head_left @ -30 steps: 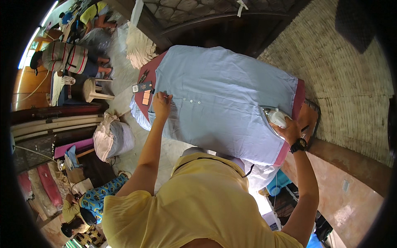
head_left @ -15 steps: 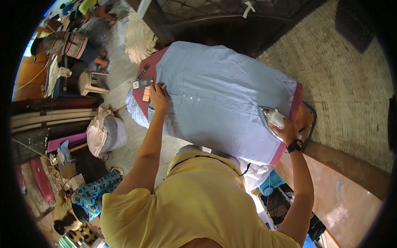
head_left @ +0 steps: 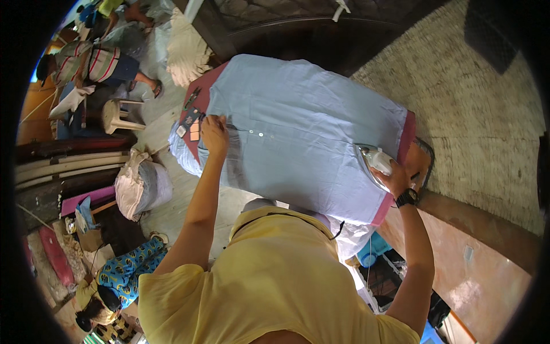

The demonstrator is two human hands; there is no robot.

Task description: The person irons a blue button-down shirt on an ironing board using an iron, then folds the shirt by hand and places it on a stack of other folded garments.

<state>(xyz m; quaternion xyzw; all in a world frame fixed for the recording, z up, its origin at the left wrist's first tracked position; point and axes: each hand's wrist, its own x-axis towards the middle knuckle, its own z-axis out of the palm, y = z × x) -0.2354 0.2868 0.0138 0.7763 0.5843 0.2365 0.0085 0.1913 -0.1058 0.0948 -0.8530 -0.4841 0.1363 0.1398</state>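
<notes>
A person in a yellow short-sleeved shirt (head_left: 281,275) works at a padded surface covered in dark red cloth (head_left: 410,135), where a light blue cloth garment (head_left: 303,114) lies spread almost end to end, small round pale buttons (head_left: 261,135) facing up. The right hand (head_left: 397,180) has its grip closed around the handle of a white plastic iron with a silvery metal base (head_left: 379,160), resting on the fabric near the garment's right end. The left hand (head_left: 215,136), fingers bent, is at the garment's left end; whether its grip pinches cloth or merely rests there cannot be told. Just beyond it lie small orange rectangular pieces (head_left: 195,132), a dark flat card (head_left: 191,117) and slim dark-handled snips (head_left: 192,98).

The step in hand appears to be pressing, the left hand seemingly steadying or straightening the cloth. Faint creases remain around the iron; the next move likely calls for the left hand to keep the fabric taut while the iron, base flat, glides clear of the fingers and buttons.
</notes>
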